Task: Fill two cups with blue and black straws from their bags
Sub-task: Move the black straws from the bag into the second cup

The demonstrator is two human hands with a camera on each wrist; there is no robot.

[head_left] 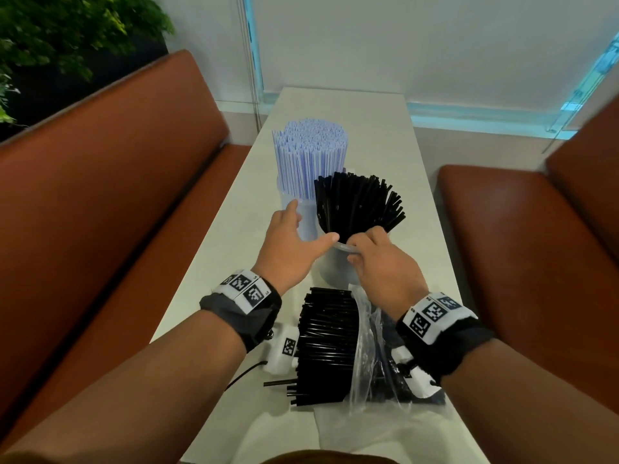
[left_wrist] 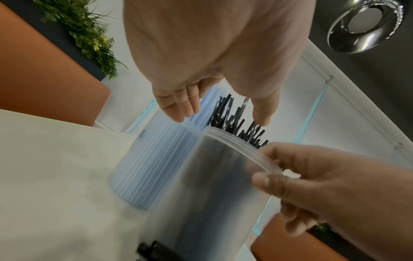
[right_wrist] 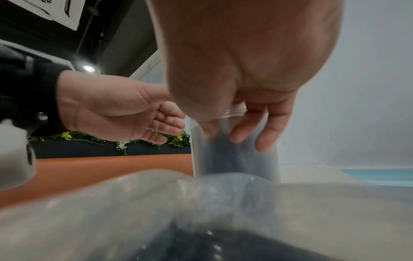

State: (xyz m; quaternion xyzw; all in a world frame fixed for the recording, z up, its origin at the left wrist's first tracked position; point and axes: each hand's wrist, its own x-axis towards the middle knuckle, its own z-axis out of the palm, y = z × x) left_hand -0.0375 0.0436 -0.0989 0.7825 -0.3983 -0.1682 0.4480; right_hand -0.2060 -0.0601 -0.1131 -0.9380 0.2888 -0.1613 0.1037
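Two clear cups stand on the narrow white table (head_left: 378,128). The far cup (head_left: 306,217) is packed with blue straws (head_left: 310,155). The near cup (head_left: 335,271) holds black straws (head_left: 358,202) fanning to the right. My right hand (head_left: 360,250) pinches the near cup's rim, thumb outside and fingers curled over it (left_wrist: 271,166), (right_wrist: 223,134). My left hand (head_left: 303,229) is open between the cups, fingers stretched along the far cup, thumb by the near cup's rim (left_wrist: 190,106). A heap of black straws (head_left: 330,343) lies by a clear plastic bag (head_left: 368,349) under my wrists.
Orange-brown benches (head_left: 117,195) (head_left: 522,246) run along both long sides of the table. A wall with a blue-lit window strip (head_left: 469,117) closes the far end. Green plants (head_left: 67,35) stand behind the left bench. White paper (head_left: 385,437) lies at the table's near edge.
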